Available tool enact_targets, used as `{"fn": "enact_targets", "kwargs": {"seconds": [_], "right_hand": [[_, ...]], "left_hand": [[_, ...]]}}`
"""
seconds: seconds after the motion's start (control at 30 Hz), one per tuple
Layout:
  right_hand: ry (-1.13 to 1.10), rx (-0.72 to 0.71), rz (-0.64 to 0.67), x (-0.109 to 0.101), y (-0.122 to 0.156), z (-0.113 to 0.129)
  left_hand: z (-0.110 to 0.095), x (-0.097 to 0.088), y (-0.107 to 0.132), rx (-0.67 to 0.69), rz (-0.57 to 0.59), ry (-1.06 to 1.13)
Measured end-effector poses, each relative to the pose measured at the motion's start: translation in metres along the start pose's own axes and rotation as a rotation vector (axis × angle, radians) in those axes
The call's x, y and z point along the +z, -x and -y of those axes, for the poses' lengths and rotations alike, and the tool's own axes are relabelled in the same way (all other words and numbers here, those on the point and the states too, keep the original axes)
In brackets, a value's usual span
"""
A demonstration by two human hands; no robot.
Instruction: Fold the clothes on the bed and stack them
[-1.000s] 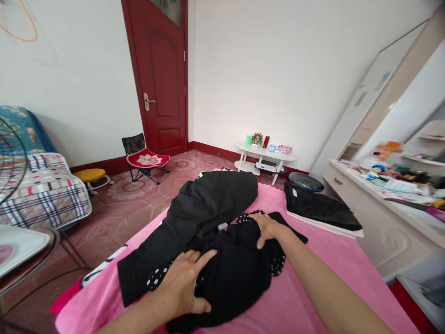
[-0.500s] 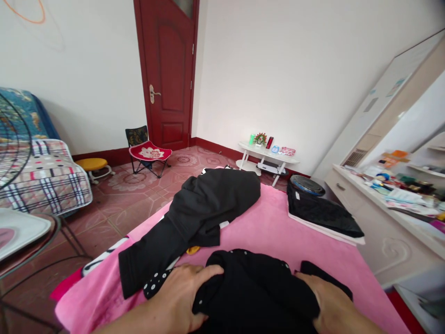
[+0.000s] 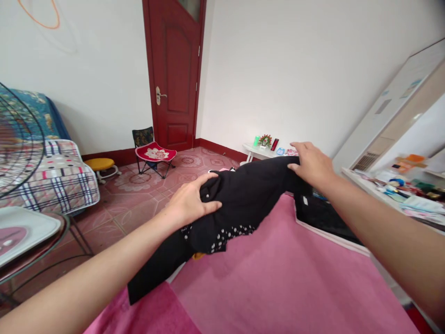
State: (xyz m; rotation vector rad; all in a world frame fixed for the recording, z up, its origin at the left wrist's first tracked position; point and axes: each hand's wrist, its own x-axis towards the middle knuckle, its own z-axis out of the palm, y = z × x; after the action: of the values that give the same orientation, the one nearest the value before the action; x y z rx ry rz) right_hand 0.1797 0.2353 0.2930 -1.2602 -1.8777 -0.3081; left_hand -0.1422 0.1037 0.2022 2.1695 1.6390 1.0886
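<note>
A folded black garment with white dots (image 3: 243,204) is held up in the air over the pink bedcover (image 3: 278,283). My left hand (image 3: 189,202) grips its left end, fingers curled over the cloth. At the right end, my right hand (image 3: 311,164) is closed on the upper edge, arm stretched out toward the right. Under and behind the raised garment lies another black garment (image 3: 153,273), spread along the bed's left edge. A folded black pile (image 3: 323,215) rests on the bed at the right, just below my right hand.
A red door (image 3: 174,74) stands at the back. On the tiled floor are a small folding chair (image 3: 153,150), a yellow stool (image 3: 99,164) and a low white table (image 3: 259,149). A fan grille (image 3: 17,148) and plaid cover (image 3: 59,174) fill the left. A cluttered white dresser (image 3: 399,190) stands right.
The dotted black garment was folded flat on the bed under both hands. Both hands have since lifted it off the cover and carried it up and away to the right.
</note>
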Motion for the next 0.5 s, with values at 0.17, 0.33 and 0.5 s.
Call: {"fn": "enact_targets", "kwargs": {"seconds": [0.17,0.33,0.5], "right_hand": [[0.283,-0.129,0.307,0.052,0.071,-0.004],[0.415,-0.027,0.705,0.074,0.213,-0.085],[0.553,0.278,0.74,0.043,0.28,-0.175]], "left_hand": [[0.065,0.057,-0.017,-0.262,-0.033,-0.407],[0.066,0.093,0.003,-0.031,-0.079,-0.459],[0.017,0.145,0.01,0.401,0.232,-0.082]]}}
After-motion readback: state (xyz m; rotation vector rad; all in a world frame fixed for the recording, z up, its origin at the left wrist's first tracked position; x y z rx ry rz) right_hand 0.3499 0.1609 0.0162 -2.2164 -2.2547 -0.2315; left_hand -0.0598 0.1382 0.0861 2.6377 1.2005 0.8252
